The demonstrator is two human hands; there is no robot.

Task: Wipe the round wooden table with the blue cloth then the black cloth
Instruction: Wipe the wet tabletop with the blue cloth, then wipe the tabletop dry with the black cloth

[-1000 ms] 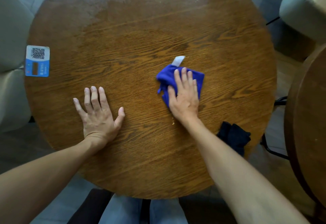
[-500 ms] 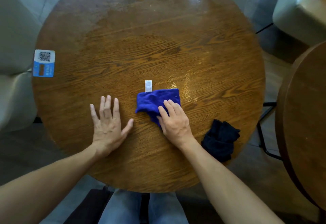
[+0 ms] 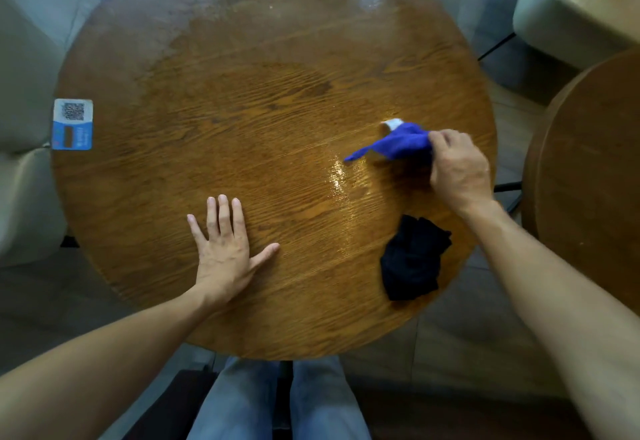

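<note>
Pinching blue cloth [image 3: 398,143] with right hand [image 3: 457,173], fingers [image 3: 437,137] clamped on its bunched edge, at about 3 o'clock on the table [image 3: 242,100]. Cloth mostly lifted, only the trailing corner near the wood; white tag sticking up at its far end.

Left hand [image 3: 225,245] flat on table near 7 o'clock, fingers spread, holding nothing.

Black cloth [image 3: 414,259] crumpled near the rim at 4–5 o'clock, just under the right forearm.

Risks:
- Forearm close to black cloth; a sweep back toward 6 could drag it off the rim.
- Bunched grip means little contact area, so streaks likely; wet sheen at centre-right, duller haze toward 12 o'clock, possibly not covered.
- QR sticker [image 3: 72,124] at 9 o'clock could catch or lift if wiped hard.

Versus half a second ago: blue cloth was flat under the palm near 6 o'clock, close to left hand; now gathered, raised, shifted out to 3. Left hand and black cloth unchanged.
</note>
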